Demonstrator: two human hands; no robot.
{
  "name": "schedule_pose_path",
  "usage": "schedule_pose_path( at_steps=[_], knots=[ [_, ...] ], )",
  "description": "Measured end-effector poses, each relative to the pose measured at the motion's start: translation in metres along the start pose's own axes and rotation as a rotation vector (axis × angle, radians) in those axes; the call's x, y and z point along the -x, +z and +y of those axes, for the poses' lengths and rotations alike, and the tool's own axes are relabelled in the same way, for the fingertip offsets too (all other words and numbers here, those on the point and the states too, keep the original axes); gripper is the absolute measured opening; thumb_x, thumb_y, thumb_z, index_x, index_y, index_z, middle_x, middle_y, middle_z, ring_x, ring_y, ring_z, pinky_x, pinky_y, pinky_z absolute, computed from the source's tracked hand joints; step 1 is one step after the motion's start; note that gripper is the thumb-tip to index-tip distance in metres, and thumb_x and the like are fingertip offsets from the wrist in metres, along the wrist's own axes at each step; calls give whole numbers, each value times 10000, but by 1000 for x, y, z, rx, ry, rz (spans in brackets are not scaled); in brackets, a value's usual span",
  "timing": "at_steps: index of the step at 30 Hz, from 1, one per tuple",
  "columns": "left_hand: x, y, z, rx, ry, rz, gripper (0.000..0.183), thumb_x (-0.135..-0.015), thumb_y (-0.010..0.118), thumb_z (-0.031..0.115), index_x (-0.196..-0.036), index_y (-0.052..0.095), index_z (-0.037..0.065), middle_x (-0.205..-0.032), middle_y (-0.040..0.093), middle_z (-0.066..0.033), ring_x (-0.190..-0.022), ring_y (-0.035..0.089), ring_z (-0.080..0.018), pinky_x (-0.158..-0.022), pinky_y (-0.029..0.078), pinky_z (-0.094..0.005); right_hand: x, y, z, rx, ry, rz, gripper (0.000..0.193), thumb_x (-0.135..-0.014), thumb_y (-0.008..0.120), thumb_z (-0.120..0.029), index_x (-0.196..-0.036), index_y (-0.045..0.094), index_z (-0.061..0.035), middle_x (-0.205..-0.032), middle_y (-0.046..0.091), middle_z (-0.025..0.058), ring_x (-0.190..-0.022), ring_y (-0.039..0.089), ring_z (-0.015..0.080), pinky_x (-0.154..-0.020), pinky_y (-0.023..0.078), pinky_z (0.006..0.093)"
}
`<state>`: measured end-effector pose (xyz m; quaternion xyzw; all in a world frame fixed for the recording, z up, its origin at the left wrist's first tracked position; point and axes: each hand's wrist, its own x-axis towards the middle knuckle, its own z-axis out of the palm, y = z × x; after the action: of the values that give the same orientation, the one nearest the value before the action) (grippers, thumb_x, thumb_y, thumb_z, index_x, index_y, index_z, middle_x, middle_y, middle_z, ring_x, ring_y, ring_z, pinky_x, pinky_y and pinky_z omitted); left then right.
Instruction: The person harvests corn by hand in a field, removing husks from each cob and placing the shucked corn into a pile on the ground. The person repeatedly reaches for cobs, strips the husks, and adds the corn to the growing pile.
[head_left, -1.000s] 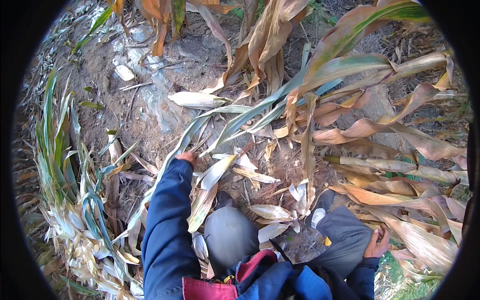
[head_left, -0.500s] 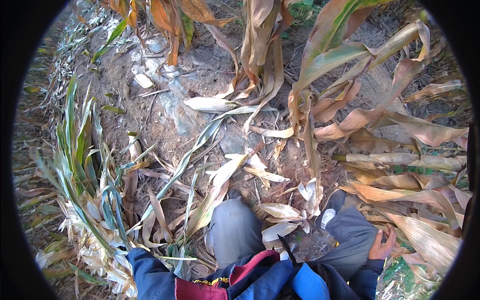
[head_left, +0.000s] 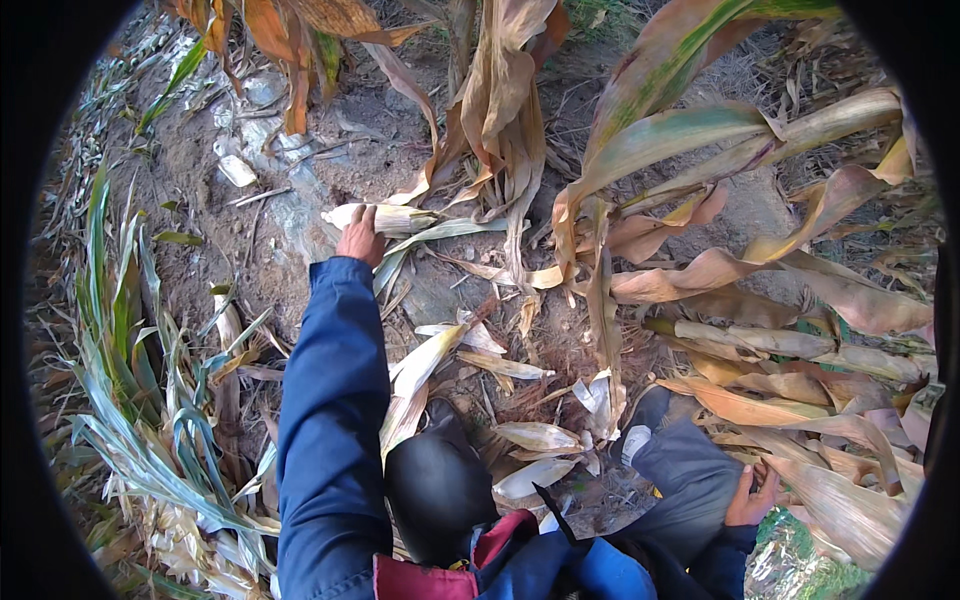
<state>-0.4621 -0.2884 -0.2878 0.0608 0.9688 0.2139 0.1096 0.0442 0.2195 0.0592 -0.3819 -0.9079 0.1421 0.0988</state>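
My left hand (head_left: 362, 238) is stretched far forward, its fingers closed over a husk-covered ear of corn (head_left: 405, 220). The ear lies on the bare soil, pale at its left tip, with dry leaves by its right end. Low at the right, beside my bent leg (head_left: 690, 470), my right hand (head_left: 752, 497) rests with loosely bent fingers apart and nothing visible in them. Between my legs lie more ears in pale husks (head_left: 540, 437), and a long peeled-back husk (head_left: 425, 360) lies just ahead of my left knee (head_left: 432, 485).
Standing dry corn stalks with drooping brown leaves (head_left: 505, 100) rise ahead and to the right. A fallen stalk (head_left: 770, 338) lies at the right. On the left is a heap of green leaves (head_left: 130, 340) and pale husks (head_left: 180, 520). A pale scrap (head_left: 237, 170) lies on the soil.
My left arm has swung forward from the lower left, and its hand has taken hold of the ear. My right hand stays by my leg. The view has shifted slightly.
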Motion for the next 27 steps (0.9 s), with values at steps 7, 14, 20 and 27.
schedule_pose_path(
  at_steps=[7,14,20,27],
  knots=[
    [-12,25,42,-335,-93,-345,689,-853,524,98,-1511,331,166,-1476,422,-229,-1219,560,-411,-988,485,-490,-11,-1,21,8,53,-25,351,-921,619,-88,-1224,567,80,-1222,594,208,-1083,591,276,-956,458,368],
    [12,43,40,-693,95,-222,299,-911,551,207,-1191,638,148,-1347,528,-72,-1287,478,-290,-915,426,-625,-11,1,42,-129,109,-47,350,-934,604,-93,-1238,540,69,-1246,562,178,-1138,552,258,-1003,427,365],
    [-13,42,39,-324,15,-178,626,-844,579,70,-1434,427,211,-1371,469,-174,-1222,520,-363,-891,524,-447,-15,-3,44,-46,130,-58,335,-908,618,-93,-1197,570,69,-1260,563,174,-1141,555,288,-1011,417,375],
    [2,70,36,-746,152,-73,215,-955,516,235,-1117,657,236,-1310,519,-54,-1276,456,-270,-914,398,-670,-18,4,38,8,25,-6,312,-886,634,-85,-1161,596,58,-1117,623,180,-1050,588,307,-979,436,394]
  ],
)
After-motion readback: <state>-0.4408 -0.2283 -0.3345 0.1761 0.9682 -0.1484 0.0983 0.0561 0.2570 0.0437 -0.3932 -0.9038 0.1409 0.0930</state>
